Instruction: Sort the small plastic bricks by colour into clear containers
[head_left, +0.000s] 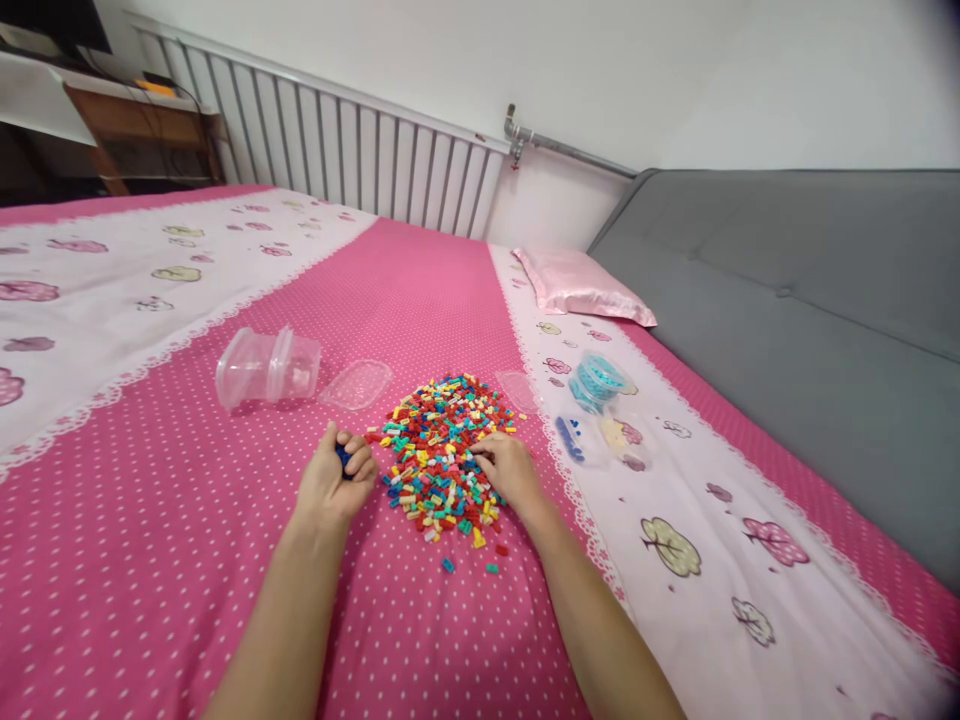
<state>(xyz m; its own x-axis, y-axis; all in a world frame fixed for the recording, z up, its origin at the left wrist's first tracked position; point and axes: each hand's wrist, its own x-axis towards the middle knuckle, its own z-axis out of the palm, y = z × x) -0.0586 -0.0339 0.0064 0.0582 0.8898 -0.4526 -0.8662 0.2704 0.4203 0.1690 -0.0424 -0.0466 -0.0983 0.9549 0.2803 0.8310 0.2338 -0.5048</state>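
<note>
A heap of small toy building bricks point(431, 470) in many colours lies on the pink dotted bedspread. Left of it, my left hand point(337, 470) is curled palm-up around several dark blue bricks point(343, 458), partly covered by the fingers. My right hand point(510, 468) reaches into the heap's right side with thumb and fingers pinched together. Whatever sits between those fingertips is too small to make out. A few loose bricks, among them a blue brick point(448, 565) and a green brick point(492, 568), lie at the near edge of the heap.
Clear plastic tubs point(255, 368) lie on their side at left, near a clear lid point(358, 385). Another lid point(517, 390) is behind the heap. At right stand a tub of turquoise pieces point(598, 380), blue pieces point(570, 438) and pale yellow pieces point(615, 435). Farther back is a pink pillow point(581, 283).
</note>
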